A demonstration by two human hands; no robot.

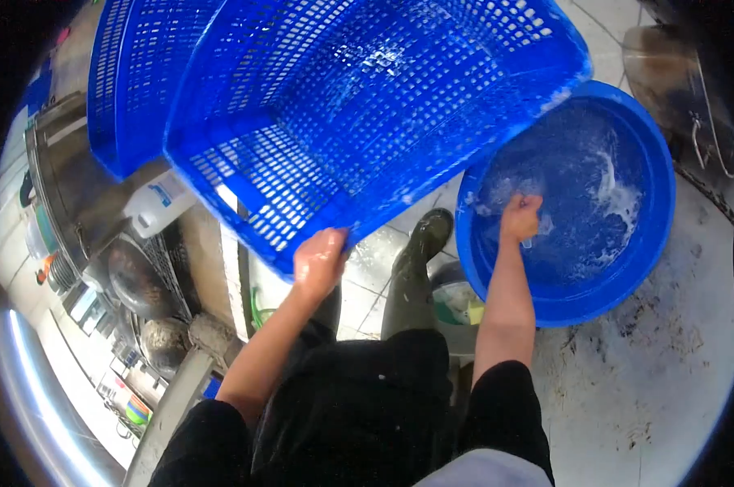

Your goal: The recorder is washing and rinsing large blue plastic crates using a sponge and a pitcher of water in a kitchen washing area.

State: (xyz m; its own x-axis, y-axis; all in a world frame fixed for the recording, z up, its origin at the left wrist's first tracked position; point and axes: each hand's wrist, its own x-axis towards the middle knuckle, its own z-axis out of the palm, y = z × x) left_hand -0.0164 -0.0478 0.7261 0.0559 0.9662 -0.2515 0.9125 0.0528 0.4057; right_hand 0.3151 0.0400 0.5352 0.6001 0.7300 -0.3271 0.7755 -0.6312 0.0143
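Note:
My left hand (pixel 321 260) grips the near corner of the rim of a large blue perforated plastic basket (pixel 379 115). The basket is tilted, its open side facing me, and its inside is wet. My right hand (pixel 521 216) is closed at the water in a round blue plastic tub (pixel 656 243). A pale handle-like end (pixel 527 243) sticks out below that fist; the rest of it is hidden by splashing water. White foam floats on the tub's right side. The basket's right edge overlaps the tub's far rim.
Another blue basket (pixel 141 79) stands behind at left, above a white plastic jug (pixel 160 201). Blackened pans (pixel 138 277) lie at left. A bucket (pixel 455 298) with a yellow sponge (pixel 476 311) sits by my boot (pixel 431 234). A large metal pot (pixel 665 67) is at far right.

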